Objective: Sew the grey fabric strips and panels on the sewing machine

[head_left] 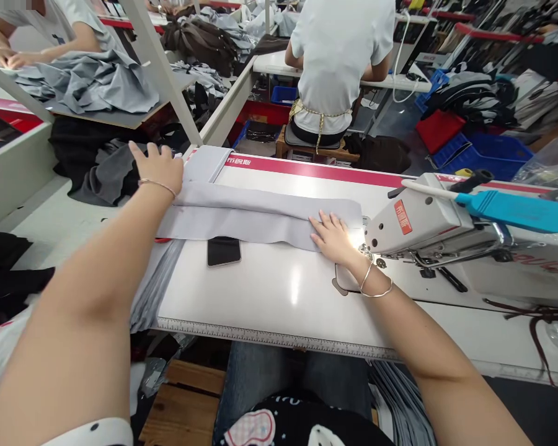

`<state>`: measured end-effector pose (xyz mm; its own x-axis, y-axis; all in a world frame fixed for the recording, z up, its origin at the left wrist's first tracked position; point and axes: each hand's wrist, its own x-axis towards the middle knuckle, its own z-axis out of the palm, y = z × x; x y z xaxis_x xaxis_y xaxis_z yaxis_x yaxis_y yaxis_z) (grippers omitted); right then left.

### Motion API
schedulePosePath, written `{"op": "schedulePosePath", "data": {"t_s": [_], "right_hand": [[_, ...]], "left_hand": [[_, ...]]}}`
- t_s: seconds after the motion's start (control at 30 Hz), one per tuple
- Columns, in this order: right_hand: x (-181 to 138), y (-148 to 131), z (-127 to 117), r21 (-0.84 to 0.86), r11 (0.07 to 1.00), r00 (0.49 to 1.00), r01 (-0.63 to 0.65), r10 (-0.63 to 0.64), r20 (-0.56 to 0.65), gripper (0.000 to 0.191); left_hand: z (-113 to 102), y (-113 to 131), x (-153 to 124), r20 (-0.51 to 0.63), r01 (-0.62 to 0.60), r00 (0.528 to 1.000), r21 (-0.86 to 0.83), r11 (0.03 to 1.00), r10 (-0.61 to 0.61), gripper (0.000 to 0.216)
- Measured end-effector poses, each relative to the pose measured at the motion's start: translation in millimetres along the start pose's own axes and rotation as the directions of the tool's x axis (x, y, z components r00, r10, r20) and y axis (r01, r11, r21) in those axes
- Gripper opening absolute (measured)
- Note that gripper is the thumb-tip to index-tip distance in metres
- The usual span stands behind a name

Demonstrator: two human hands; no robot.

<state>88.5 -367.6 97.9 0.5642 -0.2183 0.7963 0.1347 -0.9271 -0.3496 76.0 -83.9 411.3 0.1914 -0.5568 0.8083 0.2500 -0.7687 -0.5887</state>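
A long grey fabric strip [260, 217], with a fold or seam along its length, lies across the white sewing table. My right hand [335, 238] rests flat on its right end with fingers spread, close beside the lit needle area of the sewing machine [418, 217]. At the strip's left end is my left hand [158, 170], its fingers stretched apart; its underside is hidden. Just beyond that hand, a folded grey fabric piece [207, 164] lies at the table's back edge. A black phone [224, 251] sits at the strip's front edge, partly covered by it.
A stack of grey fabric [153, 291] hangs at the table's left side. A ruler tape [270, 336] runs along the front edge. Dark cloth [102, 167] lies left of the table. A blue-handled tool [516, 209] rests on the machine. One co-worker [339, 68] sits ahead, another [51, 37] at far left.
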Motion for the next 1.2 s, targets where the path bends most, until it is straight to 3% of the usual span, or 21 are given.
{"op": "schedulePosePath", "data": {"t_s": [0.07, 0.13, 0.17, 0.2, 0.27, 0.3, 0.37, 0.47, 0.57, 0.67, 0.73, 0.8, 1.0, 1.2], "right_hand": [[0, -1, 4, -0.012, 1.0, 1.0, -0.006, 0.006, 0.009, 0.059], [-1, -1, 6, -0.013, 1.0, 1.0, 0.001, -0.001, 0.012, 0.064], [-1, -1, 7, -0.013, 1.0, 1.0, 0.007, -0.007, 0.008, 0.066], [-2, 0, 8, -0.015, 1.0, 1.0, 0.014, -0.014, 0.004, 0.068], [-4, 1, 9, -0.019, 0.999, 0.999, 0.033, -0.033, 0.0, 0.07], [-6, 2, 10, -0.021, 0.999, 0.999, 0.045, -0.045, 0.003, 0.071], [-11, 5, 12, -0.024, 0.996, 0.997, 0.081, -0.08, 0.01, 0.071], [-18, 7, 13, -0.029, 0.989, 0.989, 0.147, -0.147, 0.005, 0.068], [-20, 7, 9, -0.023, 0.983, 0.983, 0.184, -0.183, 0.023, 0.069], [-15, 1, 4, 0.002, 0.979, 0.979, 0.204, -0.204, 0.011, 0.071], [-8, -4, 3, 0.007, 0.978, 0.977, 0.211, -0.211, -0.02, 0.069], [0, -9, 6, -0.009, 0.977, 0.977, 0.212, -0.212, -0.022, 0.071], [9, -13, 21, -0.068, 0.974, 0.975, 0.215, -0.219, -0.05, 0.081], [6, -13, 18, -0.08, 0.975, 0.976, 0.205, -0.21, -0.054, 0.081]], "left_hand": [[-5, 42, -10, -0.144, -0.083, 0.988, -0.153, 0.985, 0.061, 0.052], [-8, 88, -23, -0.097, -0.261, 0.965, -0.219, 0.94, 0.245, 0.048], [-7, 110, -30, -0.059, -0.407, 0.912, -0.26, 0.875, 0.407, 0.051], [-6, 130, -36, -0.031, -0.555, 0.819, -0.3, 0.776, 0.574, 0.052], [1, 158, -45, -0.019, -0.727, 0.633, -0.361, 0.585, 0.774, 0.056], [6, 165, -47, -0.008, -0.759, 0.57, -0.387, 0.523, 0.821, 0.058], [16, 168, -47, 0.019, -0.773, 0.515, -0.422, 0.473, 0.857, 0.068], [24, 156, -38, 0.091, -0.756, 0.498, -0.442, 0.483, 0.863, 0.086], [13, 148, -31, 0.219, -0.707, 0.504, -0.451, 0.544, 0.836, 0.097], [-7, 155, -36, 0.306, -0.649, 0.554, -0.424, 0.632, 0.774, 0.085], [-16, 167, -45, 0.249, -0.641, 0.625, -0.376, 0.669, 0.739, 0.06], [-17, 181, -57, 0.154, -0.65, 0.669, -0.354, 0.673, 0.727, 0.051], [6, 196, -82, 0.112, -0.611, 0.692, -0.436, 0.661, 0.713, 0.063], [4, 183, -72, 0.193, -0.541, 0.695, -0.494, 0.681, 0.692, 0.066]]}}
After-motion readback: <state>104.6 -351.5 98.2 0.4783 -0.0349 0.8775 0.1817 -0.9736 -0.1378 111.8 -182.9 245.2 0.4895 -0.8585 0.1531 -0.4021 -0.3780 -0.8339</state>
